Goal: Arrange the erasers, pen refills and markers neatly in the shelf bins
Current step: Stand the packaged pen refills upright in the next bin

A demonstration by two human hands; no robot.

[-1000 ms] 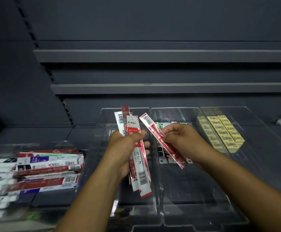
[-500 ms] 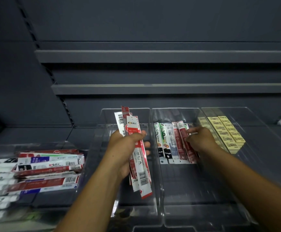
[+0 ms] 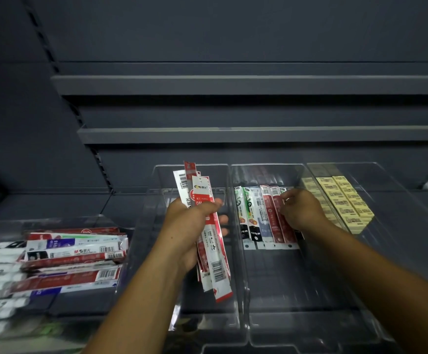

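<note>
now red pack [image 3: 280, 221] laid into bin [image 3: 297, 290] row; right grip [image 3: 302, 210] curled on it, pinching or not cannot tell; left grip [image 3: 190, 226] clasping bundle [image 3: 215, 264]. more to file.

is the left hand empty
No, the left hand grips a bundle of refill packets over a clear bin.

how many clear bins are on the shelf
4. One bin at far left holds piled packs; one lies under the bundle in the left hand; one holds the row at the right hand; one at right holds the erasers. More may lie out of frame.
</note>
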